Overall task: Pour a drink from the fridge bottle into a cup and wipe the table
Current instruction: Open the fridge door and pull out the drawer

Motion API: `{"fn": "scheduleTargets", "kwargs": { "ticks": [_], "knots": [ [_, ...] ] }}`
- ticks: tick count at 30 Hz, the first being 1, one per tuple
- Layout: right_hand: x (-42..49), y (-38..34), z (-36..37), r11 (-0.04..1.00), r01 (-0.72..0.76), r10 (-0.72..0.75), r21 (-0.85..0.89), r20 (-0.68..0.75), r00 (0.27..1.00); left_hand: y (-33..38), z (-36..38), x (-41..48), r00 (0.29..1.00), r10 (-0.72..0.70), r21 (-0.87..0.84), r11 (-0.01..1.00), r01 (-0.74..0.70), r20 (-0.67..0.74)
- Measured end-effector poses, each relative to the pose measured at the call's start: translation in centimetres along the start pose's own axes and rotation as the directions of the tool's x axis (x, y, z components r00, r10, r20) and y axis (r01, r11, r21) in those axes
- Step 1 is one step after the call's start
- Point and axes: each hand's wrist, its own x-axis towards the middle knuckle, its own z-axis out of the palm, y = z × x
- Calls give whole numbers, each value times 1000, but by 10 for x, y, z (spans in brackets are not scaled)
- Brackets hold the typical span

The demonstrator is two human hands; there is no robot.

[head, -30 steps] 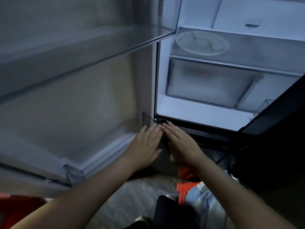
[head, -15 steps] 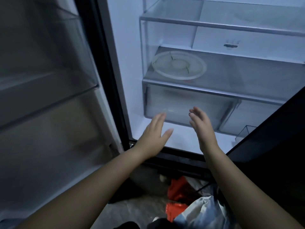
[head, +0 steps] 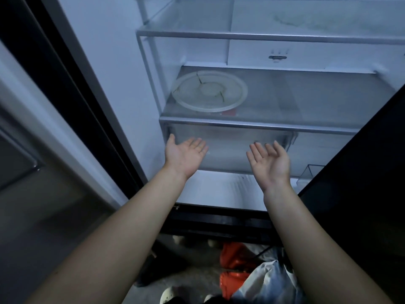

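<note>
At fridge [head: 105, 62], left hand [head: 186, 153], right hand [head: 270, 161] upturned

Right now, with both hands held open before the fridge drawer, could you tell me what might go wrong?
The round plate on the shelf above the left hand looks cracked; a knock could break it. No bottle shows on these shelves, so the search may stall. Bags underfoot could trip a step back.
</note>
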Motion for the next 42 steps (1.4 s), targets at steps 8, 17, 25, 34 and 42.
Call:
{"fn": "scheduleTargets", "kwargs": {
  "ticks": [8, 17, 25, 34, 42],
  "knots": [
    [2, -2, -1, 994, -8, 5, 105, 29, 1000, 3, 2, 6, 999, -31, -83, 996, 30, -8],
    [-25, -2, -18, 998, -15, 13, 66, 30, 999, -2, -19, -23, 997, -81, -114, 990, 82, 13],
    [-69, 3, -39, 997, -38, 34, 74, 56, 998, -13, -35, -61, 996, -85, -168, 982, 83, -6],
    [-103, 2, -59, 994, -57, 40, 94, 172, 984, -27, -45, -97, 995, -96, -188, 978, 89, -32],
    [-120, 0, -66, 986, -102, 77, 129, 192, 978, -31, -43, -118, 992, -101, -206, 975, 85, -71]
  ]
}}
